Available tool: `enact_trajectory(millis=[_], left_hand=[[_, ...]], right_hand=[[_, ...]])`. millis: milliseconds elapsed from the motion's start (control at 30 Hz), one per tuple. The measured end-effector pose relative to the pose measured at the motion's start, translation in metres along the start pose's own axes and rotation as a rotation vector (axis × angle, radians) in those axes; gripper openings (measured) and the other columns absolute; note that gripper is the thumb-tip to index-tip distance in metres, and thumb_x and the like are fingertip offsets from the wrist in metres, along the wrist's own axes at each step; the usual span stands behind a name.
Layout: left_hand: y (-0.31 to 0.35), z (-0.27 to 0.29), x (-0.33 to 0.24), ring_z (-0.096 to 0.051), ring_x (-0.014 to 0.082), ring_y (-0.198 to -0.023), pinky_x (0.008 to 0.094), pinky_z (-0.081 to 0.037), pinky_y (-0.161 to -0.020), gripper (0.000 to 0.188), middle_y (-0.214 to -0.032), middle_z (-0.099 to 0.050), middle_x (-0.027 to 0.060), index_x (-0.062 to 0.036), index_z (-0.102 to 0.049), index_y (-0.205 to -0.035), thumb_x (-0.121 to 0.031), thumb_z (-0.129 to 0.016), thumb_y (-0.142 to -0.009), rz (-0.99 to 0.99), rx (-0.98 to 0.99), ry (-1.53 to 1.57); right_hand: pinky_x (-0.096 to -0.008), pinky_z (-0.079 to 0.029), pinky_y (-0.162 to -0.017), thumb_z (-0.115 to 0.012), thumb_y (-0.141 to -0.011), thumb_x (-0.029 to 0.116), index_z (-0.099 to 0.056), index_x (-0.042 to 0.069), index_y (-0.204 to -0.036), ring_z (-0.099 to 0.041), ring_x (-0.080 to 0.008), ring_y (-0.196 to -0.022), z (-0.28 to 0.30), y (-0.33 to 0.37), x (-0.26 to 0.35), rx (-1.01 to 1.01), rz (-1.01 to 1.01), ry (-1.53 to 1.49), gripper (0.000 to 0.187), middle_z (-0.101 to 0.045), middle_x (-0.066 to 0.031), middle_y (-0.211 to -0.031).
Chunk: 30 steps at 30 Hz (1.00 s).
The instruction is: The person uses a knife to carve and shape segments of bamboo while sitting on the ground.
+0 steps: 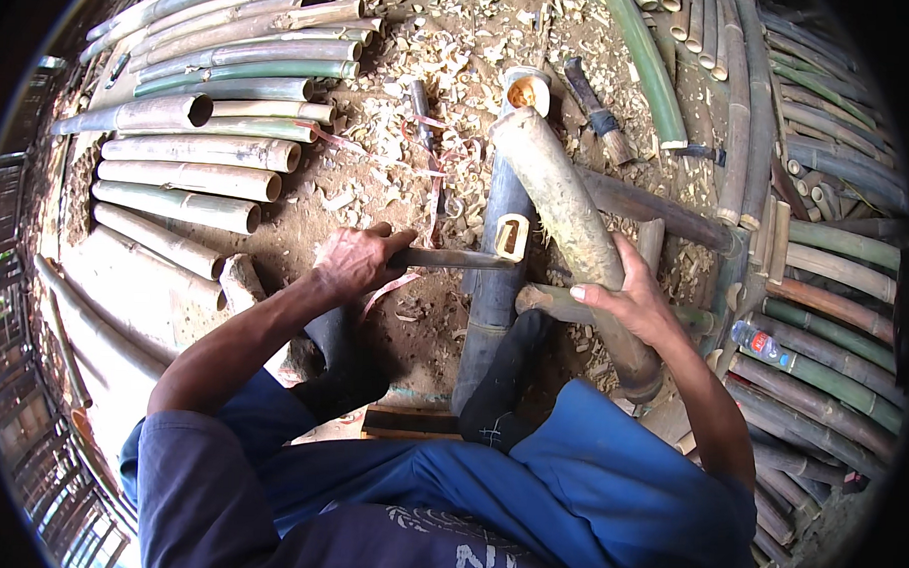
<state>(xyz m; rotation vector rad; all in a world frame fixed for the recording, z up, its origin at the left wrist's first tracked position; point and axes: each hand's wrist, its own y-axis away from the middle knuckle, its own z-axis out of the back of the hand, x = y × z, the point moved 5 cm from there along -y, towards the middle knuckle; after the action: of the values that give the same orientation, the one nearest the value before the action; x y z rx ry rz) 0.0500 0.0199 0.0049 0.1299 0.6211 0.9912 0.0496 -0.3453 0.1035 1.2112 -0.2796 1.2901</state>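
Observation:
My left hand [363, 261] is closed around the handle end of a long metal chisel [455, 259]. Its blade points right, and the tip lies at the near edge of a rounded slot cut in a dark bamboo pole [488, 335]. That pole lies lengthwise in front of me, between my dark boots. Thumb uppermost, my right hand [634, 298] grips a thick, pale, mottled bamboo length [563, 193]. This piece slants from the upper left down towards my right knee, over the pole's right side.
A bamboo crosspiece [667, 213] and a shorter one [574, 306] lie right of the pole. Cut bamboo lengths [198, 180] line the left; more are stacked at right with a plastic bottle [763, 345]. A dark-handled tool [596, 109] lies ahead among shavings.

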Motion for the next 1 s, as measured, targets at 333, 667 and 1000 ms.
enact_trajectory(millis=[333, 667, 1000], left_hand=[[-0.014, -0.008, 0.007, -0.074, 0.0358, -0.083, 0.0523, -0.058, -0.069, 0.017, -0.091, -0.072, 0.0163, -0.0143, -0.062, -0.109, -0.027, -0.057, -0.099, 0.089, 0.153, -0.102], [-0.01, -0.017, 0.009, -0.073, 0.0387, -0.078, 0.0505, -0.059, -0.066, 0.021, -0.097, -0.069, 0.0157, -0.0122, -0.056, -0.118, -0.014, -0.054, -0.098, 0.017, -0.026, -0.114], [-0.015, -0.02, 0.015, -0.073, 0.038, -0.079, 0.0509, -0.059, -0.068, 0.041, -0.099, -0.069, 0.0158, -0.0105, -0.052, -0.135, -0.012, -0.055, -0.093, 0.043, 0.006, -0.111]], right_hand=[[-0.0444, -0.057, -0.084, -0.096, -0.063, 0.037, -0.051, 0.005, -0.139, -0.067, -0.0273, -0.098, -0.02, -0.001, 0.037, 0.246, 0.968, 1.026, 0.094, -0.063, -0.0142, -0.109], [-0.039, -0.053, -0.069, -0.089, -0.066, 0.035, -0.055, 0.005, -0.128, -0.06, -0.019, -0.08, -0.045, -0.015, 0.029, 0.292, 1.287, 1.131, 0.076, -0.054, -0.006, -0.09], [-0.0411, -0.051, -0.069, -0.088, -0.07, 0.037, -0.058, 0.004, -0.123, -0.063, -0.023, -0.086, -0.055, -0.012, 0.046, 0.372, 1.198, 1.084, 0.069, -0.056, -0.0079, -0.094]])
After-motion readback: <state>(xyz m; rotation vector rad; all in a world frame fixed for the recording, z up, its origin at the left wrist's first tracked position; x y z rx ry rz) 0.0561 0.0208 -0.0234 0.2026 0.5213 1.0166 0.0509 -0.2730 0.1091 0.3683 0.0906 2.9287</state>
